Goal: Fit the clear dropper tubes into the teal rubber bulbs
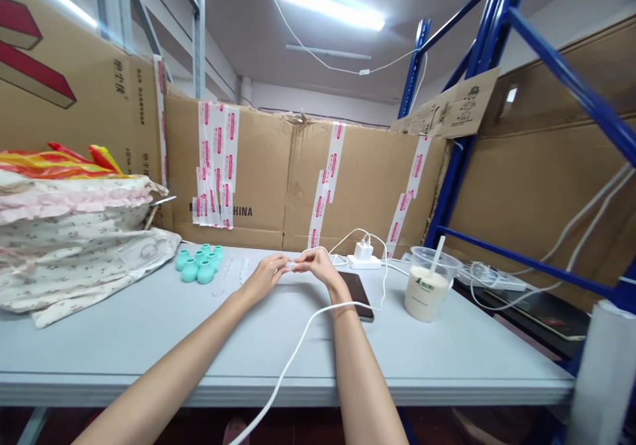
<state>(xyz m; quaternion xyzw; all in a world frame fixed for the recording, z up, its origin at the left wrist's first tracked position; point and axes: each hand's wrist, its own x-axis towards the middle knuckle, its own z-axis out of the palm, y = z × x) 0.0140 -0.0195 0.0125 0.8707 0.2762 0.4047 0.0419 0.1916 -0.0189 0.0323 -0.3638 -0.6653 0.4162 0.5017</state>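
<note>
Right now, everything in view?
Table: 1, grey, centre
Pots: about 7, teal, left
Strips: count unclear, clear, beside pots
Cloth bundle: 1, white floral, left
Device: 1, dark, by right wrist
Cup with straw: 1, clear, right
Plug: 1, white, back
Cables: several, white, centre, right
Flat items: several, black, right
Cardboard: several, brown, surrounding
Frames: several, blue right, grey left
Roll: 1, white, lower right
Lit tubes: 2, white, overhead
Left hand, right hand: 1 each, centre, both on clear piece

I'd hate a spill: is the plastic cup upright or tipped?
Upright: the cup stands on its base, its rim uppermost.
</note>
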